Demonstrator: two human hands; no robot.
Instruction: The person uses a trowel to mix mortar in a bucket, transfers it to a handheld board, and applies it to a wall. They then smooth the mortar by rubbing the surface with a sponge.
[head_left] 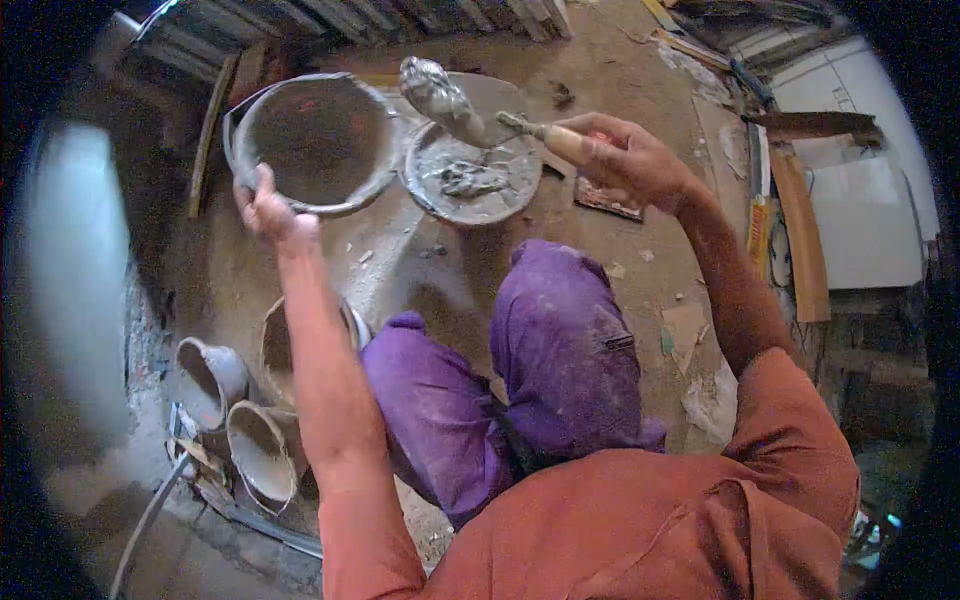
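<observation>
My right hand (630,160) is closed around the wooden handle of a trowel (568,144). Wet grey mortar (440,97) is heaped on the trowel's blade. Below it, a round basin (416,192) on the ground contains more of the same mortar (475,178), smeared and lumpy. To the left, my left hand (268,210) grips the near-left rim of a wide bucket (345,208), thumb over the edge. The bucket's mouth faces me, and its inside looks dark with grey smears around the lip.
Several smaller buckets (212,382) stand at the lower left, beside a hose (150,510). A flat reddish-brown piece (608,198) lies right of the basin. Boards (800,235) and a white panel (860,220) line the right side. Scraps litter the dirt floor.
</observation>
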